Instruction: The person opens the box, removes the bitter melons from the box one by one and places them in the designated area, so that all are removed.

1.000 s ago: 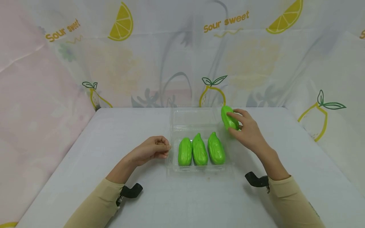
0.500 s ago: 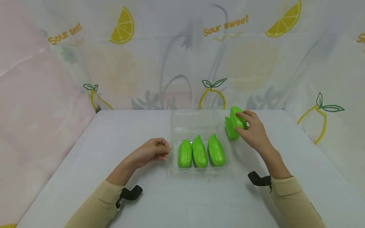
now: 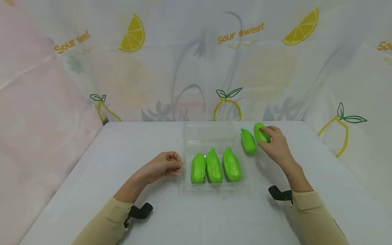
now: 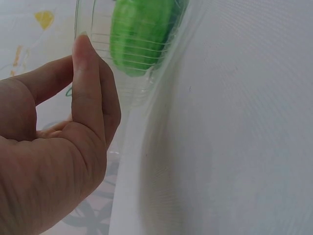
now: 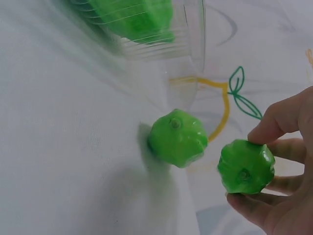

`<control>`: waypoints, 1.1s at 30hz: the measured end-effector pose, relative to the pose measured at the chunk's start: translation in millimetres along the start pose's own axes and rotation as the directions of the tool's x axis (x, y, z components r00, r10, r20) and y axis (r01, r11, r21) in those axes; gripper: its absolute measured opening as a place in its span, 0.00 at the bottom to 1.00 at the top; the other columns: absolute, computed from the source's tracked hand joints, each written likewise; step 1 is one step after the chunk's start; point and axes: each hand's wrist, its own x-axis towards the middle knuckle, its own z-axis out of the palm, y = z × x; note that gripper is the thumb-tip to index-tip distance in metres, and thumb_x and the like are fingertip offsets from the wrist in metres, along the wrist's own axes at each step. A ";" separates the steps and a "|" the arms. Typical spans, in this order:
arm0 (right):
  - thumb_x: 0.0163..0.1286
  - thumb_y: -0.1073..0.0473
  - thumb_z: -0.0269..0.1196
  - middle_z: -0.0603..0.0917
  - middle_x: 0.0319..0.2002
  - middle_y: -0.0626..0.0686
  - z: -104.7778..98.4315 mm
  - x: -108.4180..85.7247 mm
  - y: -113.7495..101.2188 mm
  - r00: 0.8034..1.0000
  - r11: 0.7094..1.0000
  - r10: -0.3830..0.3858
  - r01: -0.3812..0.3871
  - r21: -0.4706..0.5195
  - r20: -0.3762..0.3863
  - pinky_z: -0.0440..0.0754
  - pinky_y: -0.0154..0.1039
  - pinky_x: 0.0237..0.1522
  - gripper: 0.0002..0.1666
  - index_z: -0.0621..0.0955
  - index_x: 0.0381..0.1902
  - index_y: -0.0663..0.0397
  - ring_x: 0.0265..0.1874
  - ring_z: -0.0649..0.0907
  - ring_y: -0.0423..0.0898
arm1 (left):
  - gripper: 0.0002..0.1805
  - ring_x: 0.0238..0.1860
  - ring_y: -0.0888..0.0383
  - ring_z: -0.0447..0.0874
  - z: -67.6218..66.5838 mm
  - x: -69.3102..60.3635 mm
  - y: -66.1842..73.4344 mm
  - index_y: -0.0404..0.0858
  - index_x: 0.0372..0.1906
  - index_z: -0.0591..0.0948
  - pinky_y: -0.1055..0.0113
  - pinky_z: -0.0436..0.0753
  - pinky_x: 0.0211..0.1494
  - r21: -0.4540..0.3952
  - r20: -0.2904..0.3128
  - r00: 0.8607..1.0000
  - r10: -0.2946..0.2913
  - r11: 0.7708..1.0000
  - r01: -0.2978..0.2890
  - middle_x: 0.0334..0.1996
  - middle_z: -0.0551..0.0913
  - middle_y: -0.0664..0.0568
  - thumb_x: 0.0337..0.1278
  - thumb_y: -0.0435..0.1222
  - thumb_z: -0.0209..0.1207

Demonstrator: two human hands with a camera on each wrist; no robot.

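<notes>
Holding the bulky green gourd point(image 3: 260, 131) well calls, I'd judge, for even, light pressure and clearance from the second gourd point(image 3: 248, 141) just to its left. From the head view, the right hand point(image 3: 275, 145) grips it at the far right of the counter point(image 3: 199, 217); three gourds point(image 3: 213, 166) lie in the clear box point(image 3: 211, 186). Left wrist view: the left hand point(image 4: 63, 156) is narrow, fingertips pinching the box's left rim. Right wrist view: thumb and fingers spread around the gourd's girth, second gourd near but apart.
</notes>
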 end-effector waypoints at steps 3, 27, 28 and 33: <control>0.58 0.65 0.56 0.68 0.65 0.71 -0.6 0.7 3.8 1.000 1.000 0.017 -0.017 -0.006 0.005 0.72 0.54 0.48 0.33 0.74 0.65 0.66 0.58 0.71 0.66 | 0.09 0.28 0.63 0.80 0.0 0.8 -0.8 0.34 0.42 0.72 0.76 0.85 0.34 0.002 -0.003 1.000 -0.001 1.000 0.001 0.29 0.79 0.52 0.67 0.34 0.59; 0.55 0.65 0.55 0.69 0.62 0.76 14.8 2.5 35.4 0.996 0.999 0.031 -0.029 -0.028 0.087 0.71 0.65 0.56 0.33 0.74 0.62 0.69 0.60 0.70 0.72 | 0.07 0.27 0.65 0.78 -0.4 0.3 -1.4 0.35 0.42 0.72 0.76 0.85 0.34 0.001 0.000 1.000 0.006 1.000 -0.006 0.28 0.78 0.53 0.67 0.33 0.59; 0.56 0.65 0.55 0.68 0.62 0.76 15.0 2.6 35.6 0.995 0.999 0.032 -0.029 -0.029 0.091 0.71 0.65 0.56 0.33 0.74 0.62 0.69 0.60 0.70 0.72 | 0.07 0.27 0.65 0.78 -0.3 0.2 -1.3 0.35 0.41 0.72 0.76 0.85 0.34 0.000 0.000 1.000 0.007 1.000 -0.007 0.28 0.78 0.53 0.67 0.33 0.59; 0.61 0.65 0.59 0.67 0.65 0.76 16.3 3.7 34.8 0.992 0.999 0.033 -0.030 -0.027 0.123 0.69 0.67 0.62 0.33 0.71 0.65 0.70 0.64 0.68 0.72 | 0.07 0.27 0.65 0.78 0.0 -0.3 -1.1 0.35 0.41 0.72 0.76 0.85 0.34 -0.001 -0.003 1.000 0.008 1.000 -0.008 0.28 0.78 0.53 0.67 0.33 0.59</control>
